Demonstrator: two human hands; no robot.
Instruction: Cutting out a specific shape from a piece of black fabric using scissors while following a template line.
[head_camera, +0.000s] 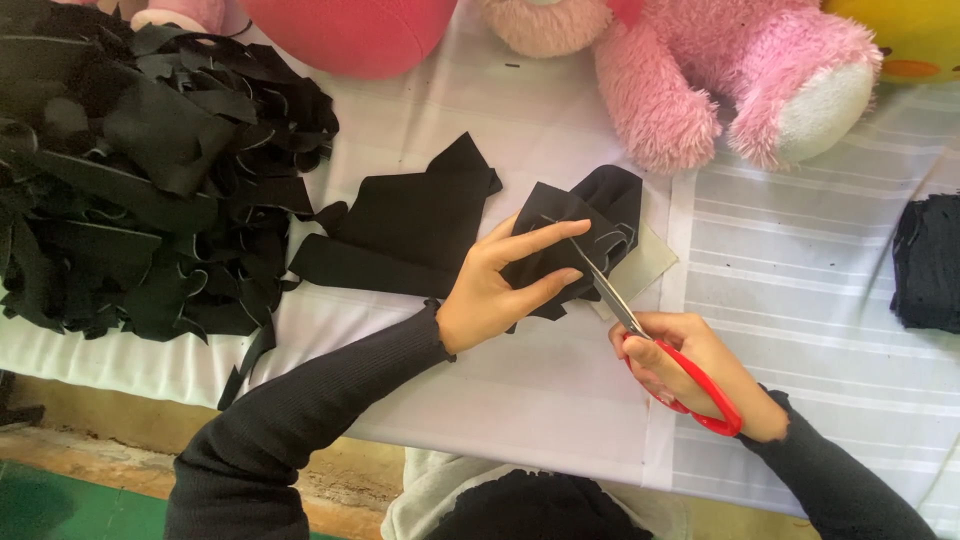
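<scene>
The left hand (490, 290) holds a folded piece of black fabric (585, 235) just above the middle of the counter (800, 260), which is draped in a white striped cloth. Its fingers (545, 238) are stretched out long, thumb below and index above, pinching the near edge of the piece so that it stands up toward the camera. The right hand (690, 365) grips a pair of red-handled scissors (650, 345), fingers curled shut through the loops. The blades reach up and left into the fabric, with the tips lying against its right edge; whether they are parted or closed at this instant I cannot tell, as they show only as one thin line.

A good deal of cutting looks already done. A big heap of black offcuts and strips (140, 160) fills the far left of the counter, and a flat cut panel of black fabric (410, 230) lies just left of the held piece, touching the heap's edge. A beige pattern card (650, 268) peeks out from under the held piece on its right side. At the far right edge sits a small dark stack of fabric (930, 262), well apart from the hands.

The piece in hand seems only partly trimmed, since the blades are still at its edge. Pink plush toys (720, 80) and a red cushion (350, 30) sit along the far side, and a yellow toy (915, 40) shows at the far right corner.
</scene>
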